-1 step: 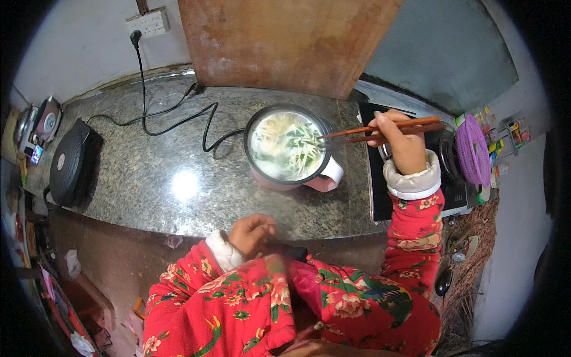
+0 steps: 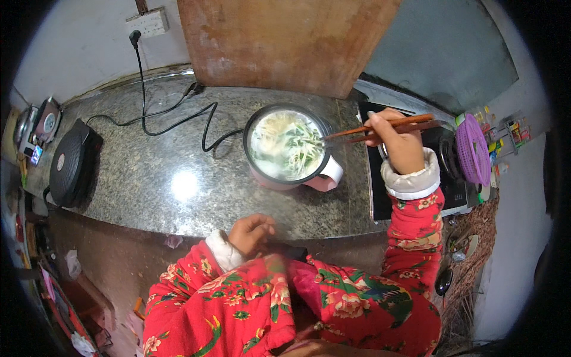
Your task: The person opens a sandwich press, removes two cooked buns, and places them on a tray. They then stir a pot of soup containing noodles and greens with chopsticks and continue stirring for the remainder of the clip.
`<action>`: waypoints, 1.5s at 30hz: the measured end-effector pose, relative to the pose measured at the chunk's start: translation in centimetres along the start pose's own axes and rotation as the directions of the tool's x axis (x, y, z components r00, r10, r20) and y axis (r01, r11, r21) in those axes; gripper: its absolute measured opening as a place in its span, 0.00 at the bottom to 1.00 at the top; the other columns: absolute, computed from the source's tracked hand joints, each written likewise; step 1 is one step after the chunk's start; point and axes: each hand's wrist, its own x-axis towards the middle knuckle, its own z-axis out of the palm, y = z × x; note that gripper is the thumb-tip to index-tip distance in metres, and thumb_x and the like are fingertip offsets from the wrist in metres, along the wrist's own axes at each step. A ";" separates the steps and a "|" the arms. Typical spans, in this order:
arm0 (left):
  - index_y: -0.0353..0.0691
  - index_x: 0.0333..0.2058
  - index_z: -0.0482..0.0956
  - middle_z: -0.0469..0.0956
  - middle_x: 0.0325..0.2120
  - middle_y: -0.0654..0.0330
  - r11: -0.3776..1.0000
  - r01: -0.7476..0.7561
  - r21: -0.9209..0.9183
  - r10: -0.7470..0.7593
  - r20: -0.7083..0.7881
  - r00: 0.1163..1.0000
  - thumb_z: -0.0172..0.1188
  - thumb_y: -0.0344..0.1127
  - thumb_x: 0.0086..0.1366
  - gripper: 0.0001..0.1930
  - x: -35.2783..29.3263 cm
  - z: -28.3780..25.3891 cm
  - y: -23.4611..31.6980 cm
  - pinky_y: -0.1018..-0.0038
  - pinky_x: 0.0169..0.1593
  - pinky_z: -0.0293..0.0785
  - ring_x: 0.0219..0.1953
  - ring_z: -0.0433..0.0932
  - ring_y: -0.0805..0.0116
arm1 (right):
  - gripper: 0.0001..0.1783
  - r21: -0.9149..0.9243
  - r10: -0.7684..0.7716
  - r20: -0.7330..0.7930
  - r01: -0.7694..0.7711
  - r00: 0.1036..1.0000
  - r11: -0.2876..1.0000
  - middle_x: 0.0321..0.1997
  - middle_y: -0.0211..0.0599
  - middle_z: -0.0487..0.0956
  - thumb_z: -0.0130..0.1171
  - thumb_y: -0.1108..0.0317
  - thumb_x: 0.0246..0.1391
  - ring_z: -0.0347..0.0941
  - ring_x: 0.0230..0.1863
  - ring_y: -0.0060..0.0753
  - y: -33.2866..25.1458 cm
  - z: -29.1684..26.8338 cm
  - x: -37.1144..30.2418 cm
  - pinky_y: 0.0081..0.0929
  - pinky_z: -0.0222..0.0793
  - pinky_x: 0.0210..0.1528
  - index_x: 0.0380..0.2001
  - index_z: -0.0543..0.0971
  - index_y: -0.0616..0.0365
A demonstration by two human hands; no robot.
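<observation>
My right hand (image 2: 399,141) grips a pair of brown chopsticks (image 2: 386,126) above the dark cooktop. Their tips point left and reach into an electric cooking pot (image 2: 254,169) with a dark rim, a pinkish body and a white handle. Pale noodles (image 2: 304,160) and green leaves (image 2: 302,138) lie in cloudy liquid there, with the tips at the food's right side. Close to the counter's front edge, my left hand (image 2: 250,234) is loosely closed, its fingers curled and nothing visible in them. It touches neither pot nor chopsticks.
A black power cord (image 2: 206,128) runs from the pot over the speckled counter (image 2: 137,178). At the left sits a black round-lidded appliance (image 2: 74,163). The cooktop (image 2: 380,199) lies right of the pot, beside a purple basket (image 2: 473,149). A wooden board (image 2: 279,47) stands behind.
My right hand has shifted slightly left, and the chopsticks' rear ends have moved a little left. My left hand and the pot stay in place.
</observation>
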 end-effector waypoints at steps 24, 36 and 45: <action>0.32 0.38 0.71 0.75 0.26 0.62 0.998 0.055 -0.043 -0.057 -0.025 0.998 0.46 0.29 0.60 0.10 -1.1 -0.3 0.3 0.81 0.27 0.68 0.22 0.69 0.78 | 0.15 0.290 0.197 0.024 -0.195 0.980 0.937 0.22 0.42 0.75 0.48 0.60 0.54 0.74 0.20 0.29 3.1 3.7 2.0 0.20 0.73 0.23 0.26 0.72 0.64; 0.32 0.39 0.71 0.75 0.26 0.62 0.998 0.055 -0.041 -0.056 -0.018 0.998 0.47 0.29 0.60 0.10 -1.0 -0.3 0.4 0.81 0.27 0.67 0.22 0.69 0.78 | 0.12 0.389 0.119 0.162 -0.175 0.979 0.905 0.28 0.42 0.76 0.51 0.65 0.52 0.74 0.26 0.33 4.3 5.7 0.8 0.28 0.73 0.30 0.31 0.73 0.65; 0.32 0.38 0.70 0.75 0.26 0.62 0.998 0.042 -0.047 -0.043 -0.013 0.999 0.47 0.29 0.60 0.10 -1.1 -0.7 0.0 0.82 0.28 0.67 0.23 0.69 0.78 | 0.14 0.407 0.050 -0.009 -0.042 0.999 0.913 0.25 0.41 0.74 0.47 0.63 0.54 0.74 0.25 0.33 3.2 0.7 -0.8 0.29 0.75 0.29 0.30 0.72 0.66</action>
